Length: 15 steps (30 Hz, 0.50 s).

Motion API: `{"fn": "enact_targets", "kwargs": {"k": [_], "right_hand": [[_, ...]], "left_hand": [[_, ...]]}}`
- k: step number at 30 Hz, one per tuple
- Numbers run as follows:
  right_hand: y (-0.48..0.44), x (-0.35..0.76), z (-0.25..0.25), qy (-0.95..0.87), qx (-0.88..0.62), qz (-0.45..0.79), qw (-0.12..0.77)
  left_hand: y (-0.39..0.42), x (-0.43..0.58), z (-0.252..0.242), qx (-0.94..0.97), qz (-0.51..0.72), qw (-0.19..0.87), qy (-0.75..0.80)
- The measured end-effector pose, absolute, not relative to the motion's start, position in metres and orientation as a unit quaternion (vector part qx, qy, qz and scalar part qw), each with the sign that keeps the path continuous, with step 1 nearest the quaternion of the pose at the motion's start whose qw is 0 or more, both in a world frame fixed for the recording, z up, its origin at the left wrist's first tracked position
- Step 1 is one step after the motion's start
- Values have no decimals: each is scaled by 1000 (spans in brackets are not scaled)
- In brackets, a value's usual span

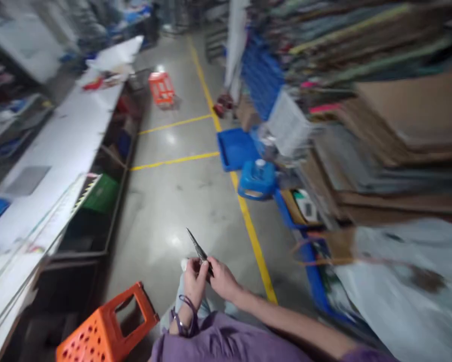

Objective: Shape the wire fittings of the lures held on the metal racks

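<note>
Both my hands meet low in the middle of the view, above my lap in purple clothing. My right hand (221, 279) is closed around a small pair of dark scissors (198, 248) whose pointed blades stick up and to the left. My left hand (194, 284) is curled beside it, fingers pinched on something small and white that I cannot make out. A dark band sits on my left wrist.
An orange plastic stool (105, 329) stands at my lower left. A long white worktable (56, 151) runs along the left, with a green bin under it. Blue crates (236, 148), stacked cardboard sheets (410, 125) and plastic bags line the right. Yellow lines (248, 221) mark the grey floor.
</note>
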State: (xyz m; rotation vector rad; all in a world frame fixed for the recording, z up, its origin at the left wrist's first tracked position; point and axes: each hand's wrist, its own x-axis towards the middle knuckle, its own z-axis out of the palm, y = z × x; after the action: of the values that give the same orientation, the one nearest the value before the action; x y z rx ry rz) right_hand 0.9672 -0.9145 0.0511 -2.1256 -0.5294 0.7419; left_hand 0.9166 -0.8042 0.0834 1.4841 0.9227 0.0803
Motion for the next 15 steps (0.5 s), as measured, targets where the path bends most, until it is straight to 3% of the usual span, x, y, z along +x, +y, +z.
{"fn": "enact_targets", "kwargs": {"k": [4,8,11,15], "right_hand": [[-798,938,96,-429,-823,191,319],[-671,894,106,-539,-752,162,344],[-578,863,113,-568,-677,233,405],[-476,823,136,-526,-586,414,457]], "left_hand": [[-721,862,124,563,214,639,478],[-616,805,148,453,339,647,510],[-543,760,156,399,406,632,526],[-466,709,164,376,477,566,558]]}}
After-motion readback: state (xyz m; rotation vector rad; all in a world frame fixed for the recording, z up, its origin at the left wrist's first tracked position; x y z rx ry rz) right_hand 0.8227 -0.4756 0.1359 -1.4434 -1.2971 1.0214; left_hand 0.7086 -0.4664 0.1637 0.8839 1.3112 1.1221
